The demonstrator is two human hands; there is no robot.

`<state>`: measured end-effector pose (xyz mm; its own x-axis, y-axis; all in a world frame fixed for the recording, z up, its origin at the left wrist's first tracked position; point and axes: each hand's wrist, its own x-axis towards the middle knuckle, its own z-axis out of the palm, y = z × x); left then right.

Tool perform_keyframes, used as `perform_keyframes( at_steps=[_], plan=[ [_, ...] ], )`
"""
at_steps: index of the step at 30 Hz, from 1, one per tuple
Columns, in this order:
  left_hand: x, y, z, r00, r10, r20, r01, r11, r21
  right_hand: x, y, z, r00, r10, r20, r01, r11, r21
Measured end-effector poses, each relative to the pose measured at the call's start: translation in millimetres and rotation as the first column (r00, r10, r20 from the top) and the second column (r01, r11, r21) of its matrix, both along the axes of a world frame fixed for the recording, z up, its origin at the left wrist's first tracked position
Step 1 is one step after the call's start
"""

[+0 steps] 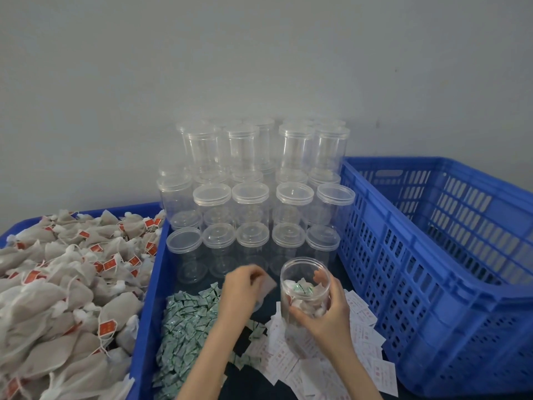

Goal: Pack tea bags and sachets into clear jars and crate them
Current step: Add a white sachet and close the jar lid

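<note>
Jar (305,287) gripped open in my right hand (328,310); left fingers (253,274) pinched a tea bag (266,284) beside its rim, best dropped centrally

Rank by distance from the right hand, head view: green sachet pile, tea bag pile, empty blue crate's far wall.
From the right hand, which grips the open jar:
1. Green sachet pile, just to its left.
2. Tea bag pile, far left tray.
3. Empty blue crate's far wall, back right.

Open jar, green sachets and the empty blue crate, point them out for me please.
open jar (302,295): head view, on its clear side wall.
green sachets (184,336): head view, middle of the pile.
blue crate (403,284): head view, on its slotted left wall.
</note>
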<state>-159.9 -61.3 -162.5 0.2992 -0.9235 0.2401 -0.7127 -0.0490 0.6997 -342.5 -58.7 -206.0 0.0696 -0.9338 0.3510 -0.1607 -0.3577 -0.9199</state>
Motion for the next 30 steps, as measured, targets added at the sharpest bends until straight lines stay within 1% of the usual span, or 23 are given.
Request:
perform_keyframes(
  at_steps=[2,3,4,5,6,7,8,10,11,13,15,17,18,19,20,21,22,23,24,25,26,27,30],
  plan=[
    [0.6,8.4,32.8,0.974,0.081,-0.212,-0.126,0.969,-0.212,1.3,0.4,-0.7,1.000,-0.003,-0.020,0.003,1.000,-0.007],
    [1.3,11.3,48.4,0.948,0.066,-0.310,-0.160,0.945,-0.286,2.1,0.8,-0.8,1.000,0.001,-0.026,-0.001,1.000,-0.002],
    [1.3,13.1,62.4,0.929,0.008,-0.371,-0.136,0.938,-0.320,3.4,1.5,-0.5,1.000,0.007,-0.026,-0.007,1.000,0.003],
    [-1.0,13.9,74.2,0.923,-0.074,-0.377,-0.053,0.948,-0.313,4.9,2.3,0.0,1.000,0.014,-0.026,-0.014,1.000,0.003],
    [-5.4,13.6,82.6,0.932,-0.153,-0.328,0.066,0.963,-0.259,6.7,3.1,1.0,0.999,0.017,-0.028,-0.017,1.000,-0.004],
    [-11.9,12.8,87.9,0.948,-0.214,-0.234,0.178,0.970,-0.165,9.0,4.4,2.5,0.999,0.017,-0.030,-0.018,1.000,-0.013],
    [-19.2,11.3,89.9,0.961,-0.254,-0.107,0.249,0.967,-0.060,11.1,6.1,4.8,0.999,0.018,-0.026,-0.018,1.000,-0.015],
    [-30.6,7.2,86.3,0.948,-0.288,0.137,0.278,0.957,0.086,15.4,9.1,10.3,1.000,0.029,0.001,-0.029,1.000,-0.005],
    [-34.2,5.4,83.3,0.931,-0.292,0.220,0.270,0.955,0.126,16.7,10.2,12.6,0.999,0.038,0.019,-0.038,0.999,0.001],
    [-37.0,2.8,77.9,0.889,-0.265,0.374,0.223,0.963,0.151,18.4,12.4,17.7,0.997,0.053,0.049,-0.053,0.999,0.001],
    [-36.7,2.4,75.0,0.842,-0.220,0.492,0.185,0.975,0.119,18.3,13.2,22.3,0.997,0.053,0.053,-0.052,0.999,-0.009],
    [-36.4,5.0,75.3,0.830,-0.196,0.522,0.191,0.980,0.064,17.1,12.6,25.4,0.997,0.058,0.055,-0.057,0.998,-0.010],
    [-35.1,5.9,76.0,0.836,-0.181,0.517,0.205,0.979,0.012,16.3,11.9,26.8,0.997,0.062,0.048,-0.061,0.998,-0.012],
    [-32.3,7.0,76.6,0.858,-0.163,0.488,0.216,0.975,-0.053,16.1,11.2,28.6,0.997,0.063,0.035,-0.063,0.998,-0.014],
    [-28.1,7.9,76.4,0.899,-0.162,0.407,0.224,0.969,-0.109,15.8,10.7,30.6,0.998,0.064,0.026,-0.064,0.998,-0.015],
    [-22.6,8.6,74.7,0.944,-0.199,0.265,0.245,0.958,-0.152,15.6,10.7,33.3,0.997,0.066,0.032,-0.066,0.998,-0.007],
    [-16.7,10.3,72.4,0.958,-0.278,0.074,0.287,0.944,-0.162,15.2,10.4,36.7,0.997,0.065,0.045,-0.066,0.998,0.005],
    [-11.4,13.5,69.7,0.918,-0.374,-0.130,0.359,0.925,-0.127,14.6,9.9,40.4,0.997,0.060,0.048,-0.061,0.998,0.016],
    [-7.2,16.3,64.8,0.851,-0.442,-0.284,0.439,0.895,-0.077,14.2,9.1,44.9,0.997,0.058,0.043,-0.059,0.998,0.024],
    [-4.8,18.8,59.7,0.804,-0.477,-0.355,0.502,0.864,-0.024,13.9,8.3,49.5,0.997,0.069,0.034,-0.070,0.997,0.030],
    [-4.5,20.5,55.3,0.787,-0.500,-0.362,0.541,0.841,0.013,13.1,7.3,54.2,0.996,0.091,0.026,-0.091,0.995,0.035],
    [-5.1,20.4,51.5,0.787,-0.510,-0.347,0.548,0.836,0.016,12.3,6.2,59.3,0.993,0.119,0.008,-0.120,0.992,0.042],
    [-5.0,17.1,47.7,0.807,-0.463,-0.366,0.473,0.879,-0.068,4.9,1.6,74.4,0.964,0.256,-0.073,-0.251,0.966,0.068]
  ],
)
